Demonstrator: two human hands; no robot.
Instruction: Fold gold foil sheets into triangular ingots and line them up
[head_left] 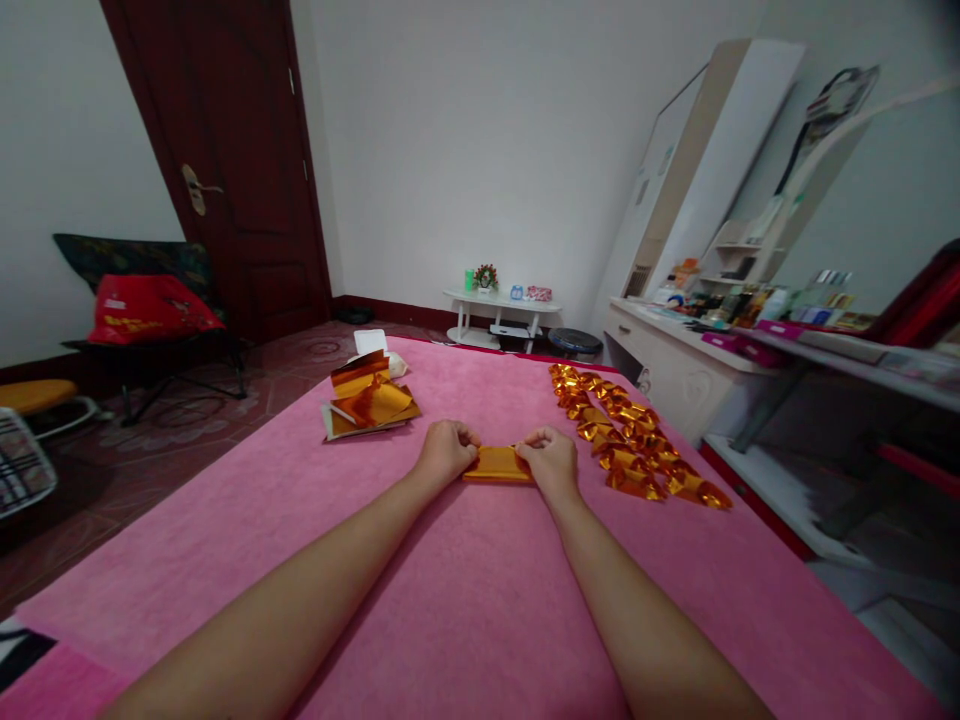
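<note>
A folded sheet of gold foil paper lies on the pink cloth in front of me. My left hand pinches its left end, thumb and fingers together. At the opposite end, my right hand grips the same sheet in a similar pinch. Off to the left sits a loose stack of flat gold foil sheets, with a thin white stick on it. Folded gold foil pieces stand in rows to the right of my right hand.
The pink cloth covers the work surface. Behind it stands a low white table with a small potted plant. A cluttered white dresser is on the right. To the left, a folding chair holds a red bag near a dark red door.
</note>
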